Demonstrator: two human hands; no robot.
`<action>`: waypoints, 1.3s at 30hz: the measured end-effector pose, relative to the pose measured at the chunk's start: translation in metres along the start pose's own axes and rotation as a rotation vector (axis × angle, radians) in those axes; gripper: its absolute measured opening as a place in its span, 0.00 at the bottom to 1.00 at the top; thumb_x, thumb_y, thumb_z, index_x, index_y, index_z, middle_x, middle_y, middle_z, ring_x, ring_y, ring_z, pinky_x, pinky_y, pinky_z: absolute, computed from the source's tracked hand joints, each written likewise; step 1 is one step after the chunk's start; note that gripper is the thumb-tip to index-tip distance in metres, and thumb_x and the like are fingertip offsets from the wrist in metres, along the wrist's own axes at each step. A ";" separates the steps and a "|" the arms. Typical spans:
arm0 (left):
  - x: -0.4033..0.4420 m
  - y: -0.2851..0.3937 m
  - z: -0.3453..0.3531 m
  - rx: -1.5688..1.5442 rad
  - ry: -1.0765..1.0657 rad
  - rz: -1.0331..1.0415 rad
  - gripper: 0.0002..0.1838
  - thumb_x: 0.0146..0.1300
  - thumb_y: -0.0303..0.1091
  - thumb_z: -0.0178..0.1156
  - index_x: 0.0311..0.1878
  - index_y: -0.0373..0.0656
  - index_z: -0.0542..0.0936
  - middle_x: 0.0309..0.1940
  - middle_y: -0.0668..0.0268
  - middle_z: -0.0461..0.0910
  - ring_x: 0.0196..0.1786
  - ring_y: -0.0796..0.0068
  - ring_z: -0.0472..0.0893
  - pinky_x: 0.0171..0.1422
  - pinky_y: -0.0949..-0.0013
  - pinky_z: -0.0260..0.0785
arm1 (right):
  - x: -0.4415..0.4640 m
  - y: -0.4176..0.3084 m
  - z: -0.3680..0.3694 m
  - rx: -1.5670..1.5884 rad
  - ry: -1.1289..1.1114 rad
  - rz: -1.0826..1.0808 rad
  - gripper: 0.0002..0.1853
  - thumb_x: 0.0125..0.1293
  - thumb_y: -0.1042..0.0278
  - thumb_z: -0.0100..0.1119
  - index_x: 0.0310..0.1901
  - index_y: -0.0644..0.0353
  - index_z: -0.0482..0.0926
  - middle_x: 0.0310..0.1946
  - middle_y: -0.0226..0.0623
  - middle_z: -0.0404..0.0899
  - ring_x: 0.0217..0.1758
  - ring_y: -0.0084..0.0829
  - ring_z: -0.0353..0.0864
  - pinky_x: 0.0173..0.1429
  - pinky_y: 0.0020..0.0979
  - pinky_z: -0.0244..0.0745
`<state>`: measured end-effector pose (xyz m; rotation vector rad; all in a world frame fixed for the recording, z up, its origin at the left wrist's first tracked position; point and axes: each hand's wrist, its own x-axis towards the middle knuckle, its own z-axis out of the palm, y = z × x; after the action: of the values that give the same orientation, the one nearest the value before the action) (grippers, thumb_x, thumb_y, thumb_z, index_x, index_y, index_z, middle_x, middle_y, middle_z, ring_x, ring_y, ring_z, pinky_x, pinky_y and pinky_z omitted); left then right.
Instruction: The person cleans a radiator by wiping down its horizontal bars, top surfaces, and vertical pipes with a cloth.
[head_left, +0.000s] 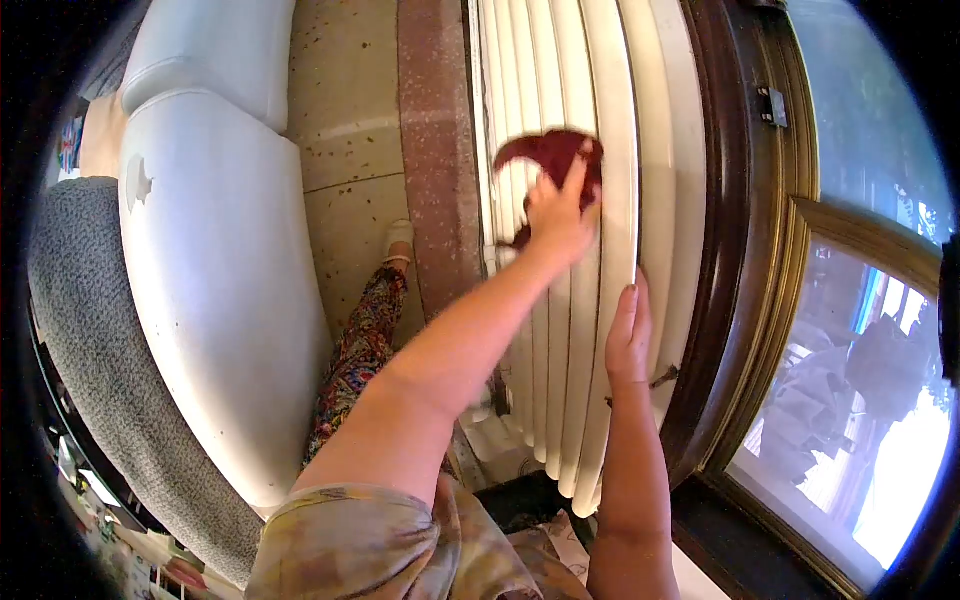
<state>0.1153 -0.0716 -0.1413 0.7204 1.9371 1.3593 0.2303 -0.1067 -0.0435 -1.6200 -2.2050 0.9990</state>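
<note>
My left hand (562, 218) is on a dark red cloth (568, 152), pressing it against the pale ribbed radiator (548, 330). One finger stretches over the cloth and the others bend into it. Part of the cloth curls out to the left across the ribs. Lower down, my right hand (629, 335) grips the radiator's edge, the thumb on the near side and the fingers partly hidden behind it.
A white rounded sofa or armchair (215, 270) with a grey textured cover (120, 330) stands on the left. Speckled floor (345, 110) runs between it and the radiator. Dark wood trim (735, 200) and a gold-framed glass pane (850, 380) are at right.
</note>
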 end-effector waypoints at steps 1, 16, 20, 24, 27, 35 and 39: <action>0.020 0.005 -0.007 0.005 -0.006 -0.010 0.28 0.59 0.42 0.50 0.63 0.52 0.59 0.50 0.46 0.60 0.49 0.49 0.62 0.57 0.55 0.54 | -0.001 -0.001 0.001 -0.043 0.041 -0.013 0.22 0.68 0.60 0.32 0.56 0.68 0.62 0.50 0.47 0.68 0.55 0.38 0.66 0.59 0.31 0.58; 0.063 -0.018 -0.043 -1.181 -0.103 -0.551 0.34 0.61 0.48 0.48 0.67 0.55 0.47 0.65 0.59 0.52 0.66 0.65 0.53 0.67 0.60 0.43 | -0.002 0.004 0.005 -0.025 0.078 0.055 0.22 0.68 0.58 0.33 0.55 0.66 0.63 0.46 0.40 0.70 0.51 0.31 0.66 0.57 0.26 0.58; 0.073 -0.041 -0.024 -0.876 -0.149 -0.360 0.29 0.62 0.45 0.48 0.64 0.42 0.57 0.63 0.55 0.53 0.65 0.62 0.55 0.66 0.70 0.47 | -0.002 -0.001 0.003 -0.035 0.065 0.040 0.20 0.68 0.60 0.33 0.51 0.67 0.66 0.36 0.37 0.70 0.40 0.28 0.66 0.49 0.26 0.61; 0.033 -0.049 -0.014 -0.529 -0.100 -0.162 0.29 0.61 0.44 0.49 0.62 0.39 0.60 0.60 0.49 0.56 0.63 0.57 0.59 0.66 0.67 0.49 | 0.002 0.003 0.004 -0.021 0.100 0.002 0.18 0.68 0.61 0.34 0.49 0.67 0.67 0.33 0.36 0.68 0.37 0.27 0.64 0.45 0.25 0.61; -0.019 -0.047 -0.011 -0.447 -0.282 -0.245 0.32 0.63 0.51 0.43 0.66 0.43 0.52 0.66 0.47 0.45 0.69 0.58 0.43 0.70 0.65 0.36 | 0.001 0.002 0.002 -0.063 0.067 0.045 0.19 0.67 0.62 0.35 0.51 0.68 0.66 0.40 0.46 0.73 0.44 0.37 0.71 0.49 0.31 0.65; -0.182 -0.048 0.005 -0.378 -0.666 -0.606 0.35 0.62 0.57 0.39 0.67 0.47 0.47 0.67 0.48 0.38 0.69 0.52 0.36 0.70 0.60 0.31 | -0.002 -0.007 0.004 -0.004 0.095 0.090 0.17 0.66 0.62 0.37 0.48 0.67 0.68 0.33 0.41 0.72 0.36 0.29 0.68 0.43 0.29 0.65; -0.221 -0.049 -0.002 -0.479 -0.771 -0.660 0.36 0.62 0.57 0.40 0.67 0.46 0.46 0.67 0.49 0.38 0.69 0.51 0.37 0.70 0.59 0.33 | -0.003 -0.001 0.004 -0.013 0.111 0.060 0.17 0.66 0.62 0.37 0.47 0.67 0.68 0.30 0.38 0.70 0.34 0.28 0.67 0.40 0.28 0.65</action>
<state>0.2507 -0.2528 -0.1430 0.2529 1.0283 0.8763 0.2282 -0.1109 -0.0455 -1.7136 -2.1063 0.8891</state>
